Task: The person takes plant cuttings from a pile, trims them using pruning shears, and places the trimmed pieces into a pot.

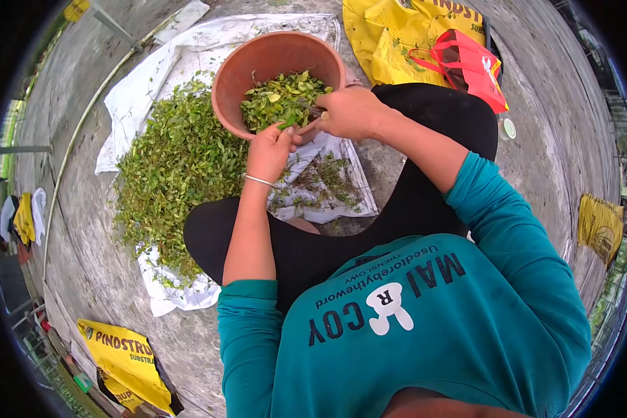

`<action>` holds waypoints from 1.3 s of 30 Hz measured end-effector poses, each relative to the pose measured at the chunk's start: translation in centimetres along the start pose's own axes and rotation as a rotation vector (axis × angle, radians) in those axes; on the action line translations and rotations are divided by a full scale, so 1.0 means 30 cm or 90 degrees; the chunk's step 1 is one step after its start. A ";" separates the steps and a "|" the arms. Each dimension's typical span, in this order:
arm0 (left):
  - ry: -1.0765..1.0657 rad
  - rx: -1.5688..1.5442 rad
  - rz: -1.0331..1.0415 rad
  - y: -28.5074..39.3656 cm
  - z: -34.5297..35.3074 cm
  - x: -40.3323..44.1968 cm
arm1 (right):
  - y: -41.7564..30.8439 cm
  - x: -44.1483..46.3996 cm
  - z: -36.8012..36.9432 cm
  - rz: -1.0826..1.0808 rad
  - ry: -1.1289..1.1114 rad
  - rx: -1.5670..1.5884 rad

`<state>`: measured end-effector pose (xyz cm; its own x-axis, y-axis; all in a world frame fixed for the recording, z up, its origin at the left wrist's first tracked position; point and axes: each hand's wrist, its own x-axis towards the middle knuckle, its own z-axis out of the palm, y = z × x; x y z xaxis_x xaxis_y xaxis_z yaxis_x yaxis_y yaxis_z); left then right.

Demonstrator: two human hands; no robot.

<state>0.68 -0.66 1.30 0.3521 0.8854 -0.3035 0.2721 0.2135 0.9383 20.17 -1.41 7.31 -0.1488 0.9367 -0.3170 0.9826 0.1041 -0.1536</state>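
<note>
My left hand [270, 152], a silver bangle on its wrist, is closed at the near rim of a terracotta-coloured tub [233, 80]. Its thumb and fingers pinch a leafy sprig [285, 124]. Just to the right, my right hand [350, 113] is wrapped round what look like scissors [315, 109]; their dark blades point toward the sprig, and the handles are hidden in the fingers. Cut green and yellowish leaves [279, 96] lie inside the tilted tub. A large heap of leafy stems [181, 153] spreads beside it on the left.
White sheeting [143, 83] lies under the heap and tub, with stem scraps [331, 177] between my crossed legs. A yellow sack [376, 42] and red bag [470, 70] are at upper right. Another yellow sack [122, 348] lies lower left; a hose [66, 157] runs along the ground.
</note>
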 end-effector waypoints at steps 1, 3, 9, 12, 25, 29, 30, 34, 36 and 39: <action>0.001 0.001 0.001 0.006 -0.003 -0.001 | 0.002 0.000 -0.001 -0.001 0.002 0.000; -0.007 -0.120 -0.018 0.016 -0.014 -0.001 | 0.007 -0.002 -0.004 0.003 0.010 0.052; -0.082 -0.231 -0.034 0.012 -0.034 -0.001 | -0.029 -0.037 -0.090 -0.070 -0.099 0.475; -0.122 -0.212 -0.035 0.015 -0.029 -0.010 | -0.038 -0.029 -0.066 -0.108 -0.147 0.644; -0.139 -0.336 -0.048 0.052 -0.029 -0.024 | 0.015 0.009 -0.054 -0.029 -0.012 0.952; -0.100 -0.330 -0.065 0.063 -0.042 -0.037 | 0.041 0.019 -0.073 -0.024 0.004 0.981; -0.087 -0.328 -0.072 0.063 -0.046 -0.039 | 0.043 0.018 -0.072 -0.022 0.008 0.991; -0.111 -0.281 -0.075 0.022 -0.058 -0.012 | 0.036 0.016 -0.057 -0.025 0.026 0.942; -0.118 -0.266 -0.077 0.016 -0.056 -0.010 | 0.027 0.011 -0.054 -0.026 0.031 0.925; -0.090 -0.326 -0.021 0.036 -0.034 -0.020 | 0.007 -0.007 -0.063 -0.030 0.001 0.884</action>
<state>-0.15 -0.52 2.67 0.4781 0.8176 -0.3208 -0.1737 0.4461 0.8780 20.63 -0.97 9.12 -0.1767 0.9421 -0.2849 0.0636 -0.2779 -0.9585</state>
